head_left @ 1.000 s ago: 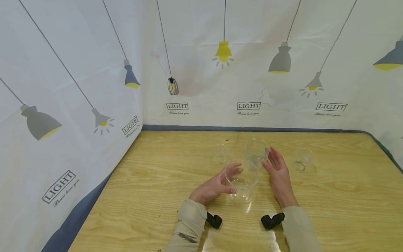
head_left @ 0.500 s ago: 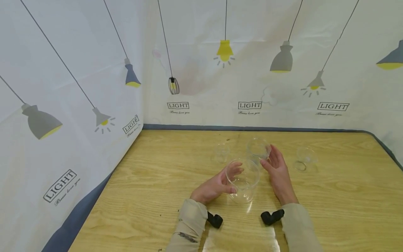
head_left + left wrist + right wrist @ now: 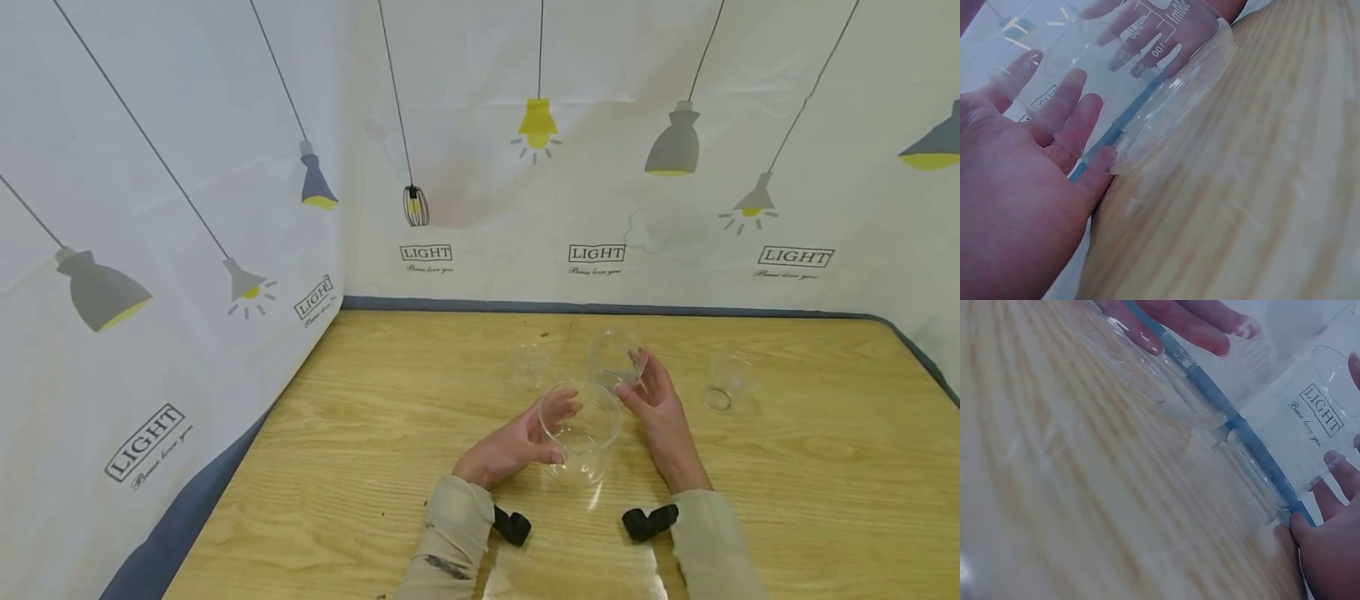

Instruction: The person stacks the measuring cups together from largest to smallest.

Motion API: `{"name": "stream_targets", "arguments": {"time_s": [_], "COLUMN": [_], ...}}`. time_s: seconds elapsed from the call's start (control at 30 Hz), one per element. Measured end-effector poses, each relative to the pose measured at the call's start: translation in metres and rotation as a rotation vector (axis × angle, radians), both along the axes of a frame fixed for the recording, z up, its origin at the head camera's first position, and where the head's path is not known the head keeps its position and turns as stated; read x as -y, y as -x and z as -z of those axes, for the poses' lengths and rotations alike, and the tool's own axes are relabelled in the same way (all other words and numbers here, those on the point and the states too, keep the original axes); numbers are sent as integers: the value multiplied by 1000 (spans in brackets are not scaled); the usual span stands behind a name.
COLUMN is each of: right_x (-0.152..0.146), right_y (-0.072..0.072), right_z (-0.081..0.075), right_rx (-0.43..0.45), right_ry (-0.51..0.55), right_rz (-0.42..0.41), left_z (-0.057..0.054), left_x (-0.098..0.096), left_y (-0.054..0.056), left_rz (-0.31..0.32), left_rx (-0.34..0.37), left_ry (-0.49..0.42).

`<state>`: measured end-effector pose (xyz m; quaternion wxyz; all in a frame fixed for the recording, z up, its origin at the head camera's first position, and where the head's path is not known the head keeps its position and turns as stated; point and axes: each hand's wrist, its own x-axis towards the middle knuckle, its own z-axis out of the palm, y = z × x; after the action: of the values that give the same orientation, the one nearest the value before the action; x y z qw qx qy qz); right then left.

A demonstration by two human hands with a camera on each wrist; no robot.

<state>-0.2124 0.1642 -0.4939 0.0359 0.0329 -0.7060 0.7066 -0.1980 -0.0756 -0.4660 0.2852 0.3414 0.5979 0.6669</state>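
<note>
Although the large beaker (image 3: 583,440) and the smaller beaker (image 3: 611,357), just beyond it and a little to its right, have kept their places during the last second, the thumb of the right hand (image 3: 663,417) has shifted slightly toward the large beaker. For the work, I judge, this means only an adjusting of hold, since no glass has moved. The left hand (image 3: 517,442) still grips the large beaker at its left side, fingers behind and thumb in front. The right hand is curled round the right side of the smaller beaker; how firmly, I cannot tell. Beyond the large beaker to its left, a clear vessel (image 3: 529,367) remains untouched on the table (image 3: 360,467).
</note>
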Motion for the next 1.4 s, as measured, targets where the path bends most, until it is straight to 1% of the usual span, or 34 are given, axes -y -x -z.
{"name": "stream_targets", "arguments": {"time_s": [0.37,0.57,0.7,0.83,1.03,1.4], "right_x": [0,-2,-3,-2,0,2], "right_y": [3,4,4,3,3,8], "right_z": [-2,-2,-3,-4,-7,-3], "right_rx": [-24,-10,-3,2,-18,-39], "right_ry": [18,16,28,26,25,9], "right_rz": [3,-10,-20,-17,-5,8], "left_z": [2,3,3,4,2,1], "left_x": [1,1,1,1,0,1], "left_y": [1,0,0,-1,-1,0], "left_rz": [-6,-2,-1,-3,-5,0], "left_rx": [2,3,17,22,1,-17], "left_ry": [5,-5,-7,-5,-11,-3]}}
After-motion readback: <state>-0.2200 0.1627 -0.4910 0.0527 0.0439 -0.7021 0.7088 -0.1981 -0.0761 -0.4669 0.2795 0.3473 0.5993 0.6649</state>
